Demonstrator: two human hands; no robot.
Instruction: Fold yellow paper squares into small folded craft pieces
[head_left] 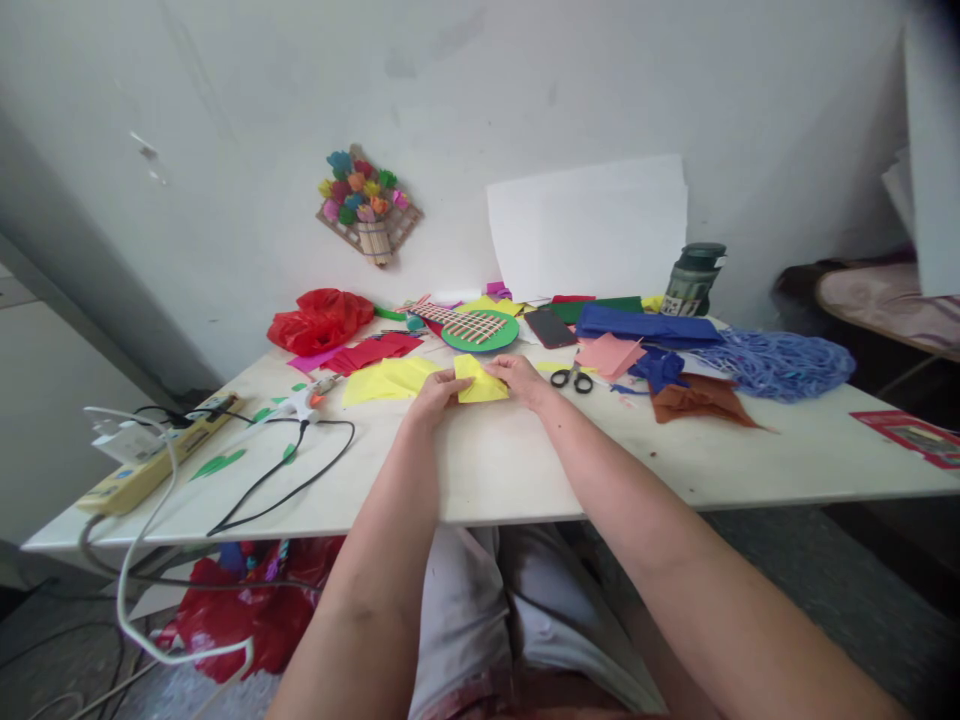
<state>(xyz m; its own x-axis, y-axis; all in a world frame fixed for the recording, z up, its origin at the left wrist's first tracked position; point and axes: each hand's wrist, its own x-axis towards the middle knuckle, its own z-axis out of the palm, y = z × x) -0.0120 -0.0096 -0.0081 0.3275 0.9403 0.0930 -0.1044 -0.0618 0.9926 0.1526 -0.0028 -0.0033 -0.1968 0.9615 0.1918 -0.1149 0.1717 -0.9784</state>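
A small folded yellow paper [480, 381] lies on the white table [495, 470], just beyond the table's middle. My left hand [436, 393] pinches its left edge and my right hand [523, 379] holds its right edge. A larger yellow sheet [386, 380] lies flat just left of my left hand. Black-handled scissors [572, 378] rest close to the right of my right hand.
Red papers [371, 351], a green woven disc [478, 329], a phone [550, 327], blue and pink sheets [645, 326], blue shreds [776, 362] and a dark jar [694, 279] crowd the far side. A glue gun [306, 401], its cable and a power strip [154, 460] lie left.
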